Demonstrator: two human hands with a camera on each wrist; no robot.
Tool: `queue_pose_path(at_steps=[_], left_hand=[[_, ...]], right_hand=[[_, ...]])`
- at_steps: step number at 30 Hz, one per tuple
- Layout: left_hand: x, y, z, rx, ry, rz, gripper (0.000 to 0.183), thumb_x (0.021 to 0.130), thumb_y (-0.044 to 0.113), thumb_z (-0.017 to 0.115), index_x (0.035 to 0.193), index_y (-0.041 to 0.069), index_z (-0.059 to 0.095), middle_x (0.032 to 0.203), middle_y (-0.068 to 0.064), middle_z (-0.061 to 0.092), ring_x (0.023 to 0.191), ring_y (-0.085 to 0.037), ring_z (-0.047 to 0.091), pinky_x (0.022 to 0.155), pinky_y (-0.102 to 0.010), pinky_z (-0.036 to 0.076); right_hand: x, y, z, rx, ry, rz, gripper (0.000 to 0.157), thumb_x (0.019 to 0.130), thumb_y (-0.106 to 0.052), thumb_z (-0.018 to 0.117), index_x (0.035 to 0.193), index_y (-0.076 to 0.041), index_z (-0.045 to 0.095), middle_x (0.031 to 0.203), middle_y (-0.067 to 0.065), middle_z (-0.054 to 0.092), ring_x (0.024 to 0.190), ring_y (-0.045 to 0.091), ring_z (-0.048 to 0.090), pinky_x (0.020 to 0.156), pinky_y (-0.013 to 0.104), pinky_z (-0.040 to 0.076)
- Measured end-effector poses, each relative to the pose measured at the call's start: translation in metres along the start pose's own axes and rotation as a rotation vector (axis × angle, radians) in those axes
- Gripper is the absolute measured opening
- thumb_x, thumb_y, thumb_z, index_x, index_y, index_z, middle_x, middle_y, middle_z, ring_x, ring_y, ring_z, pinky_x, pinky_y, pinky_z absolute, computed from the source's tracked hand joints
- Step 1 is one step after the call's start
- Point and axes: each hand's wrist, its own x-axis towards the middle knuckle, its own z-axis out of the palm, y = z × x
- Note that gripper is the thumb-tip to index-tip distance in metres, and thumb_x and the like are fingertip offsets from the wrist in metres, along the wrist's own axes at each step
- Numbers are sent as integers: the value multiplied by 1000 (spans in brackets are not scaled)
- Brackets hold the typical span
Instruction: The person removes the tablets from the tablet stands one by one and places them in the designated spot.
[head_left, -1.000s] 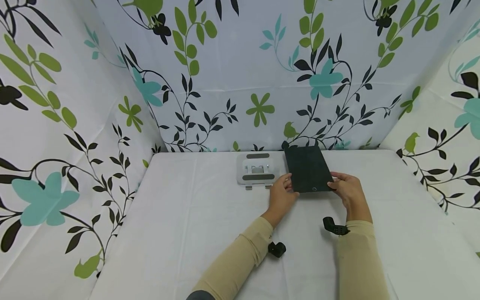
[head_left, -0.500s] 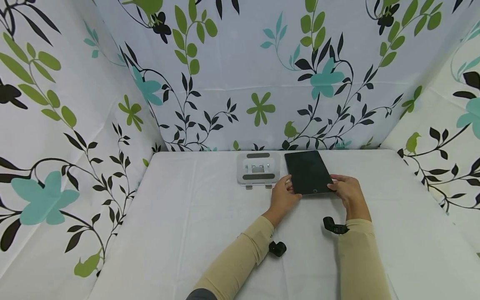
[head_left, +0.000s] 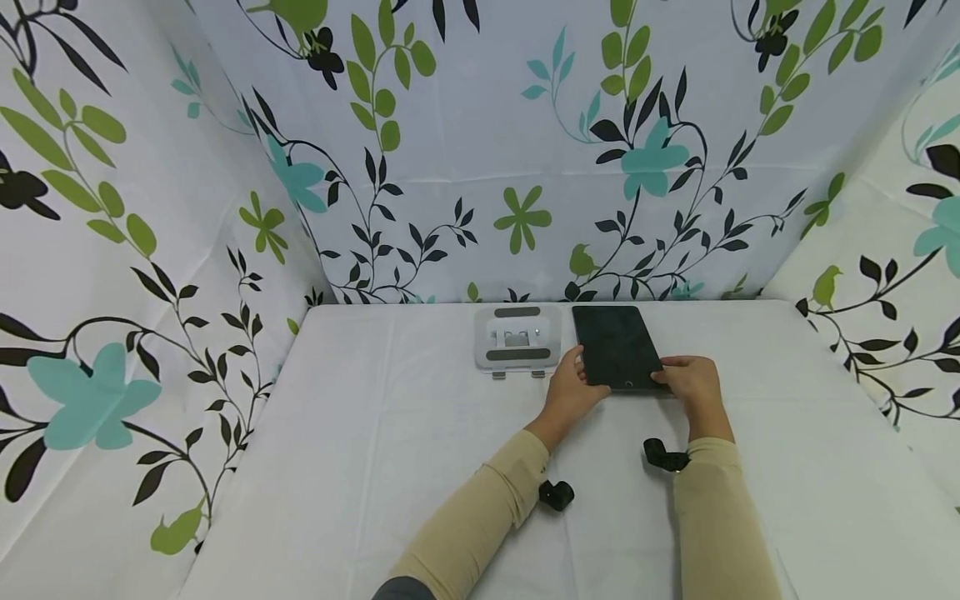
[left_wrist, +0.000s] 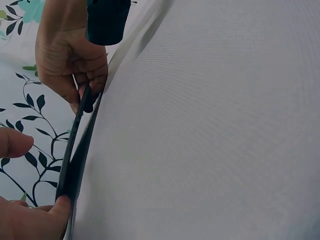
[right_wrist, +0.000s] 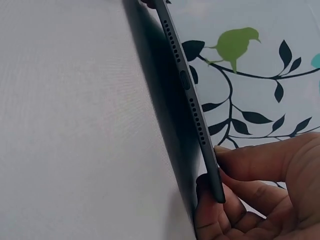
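Observation:
A dark tablet [head_left: 617,346] with a round home button lies between my two hands near the back of the table. My left hand [head_left: 573,396] holds its near left corner, thumb along the near edge. At the near right corner my right hand [head_left: 692,390] pinches it, thumb on top and fingers beneath, as the right wrist view shows. In that view the tablet's edge [right_wrist: 187,95], with speaker holes and a port, stands a little off the cloth over a dark shadow. The left wrist view has the same edge [left_wrist: 70,155] and part of my left hand [left_wrist: 30,217].
Left of the tablet, a grey-white plastic stand or holder [head_left: 517,335] with dark strips rests on the white-covered table [head_left: 442,433]. Leaf-patterned cloth [head_left: 465,108] hangs behind and at both sides. A small black camera sits at each wrist [head_left: 556,496].
The tablet has come down and tilted flatter; its far edge has dropped from overlapping the back cloth to over the table. Both hands moved slightly with it.

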Motion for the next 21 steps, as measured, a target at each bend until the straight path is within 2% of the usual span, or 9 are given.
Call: queue_pose_path(at_steps=[5,8,14,18,21], left_hand=[[-1,-2,-1,19,11,-17,79,84,7,78,154,13,41,144,-17,60,128,-27,61,108,-42,52],[-1,-3,-4,70,-15,-14,77,86,8,75,154,14,40,143,-17,61,127,-26,61,108,-41,52],[-1,-4,-9,165,-80,10,79,86,12,74,155,16,38,147,-16,58,130,-26,61,110,-40,51],[0,-4,-9,200,-87,31,73,86,15,73,153,15,43,147,-17,58,131,-26,60,111,-39,50],[1,-3,-10,208,-76,30,69,86,17,71,150,15,46,146,-16,59,130,-25,60,110,-39,50]], right_hand=[[-1,1,2,-78,41,-6,46,90,-16,70,131,4,65,146,29,53,133,43,50,106,53,48],[-1,1,2,-116,58,4,46,89,-18,71,130,2,67,145,29,55,132,43,51,104,53,49],[-4,1,4,-172,107,-26,44,88,-18,72,128,1,69,138,27,61,134,45,49,105,54,49],[-6,0,6,-182,132,-47,41,88,-17,73,125,1,70,131,26,66,132,45,51,103,53,50],[-5,-1,7,-192,141,-54,41,87,-17,74,124,2,71,133,27,65,133,46,49,106,54,48]])
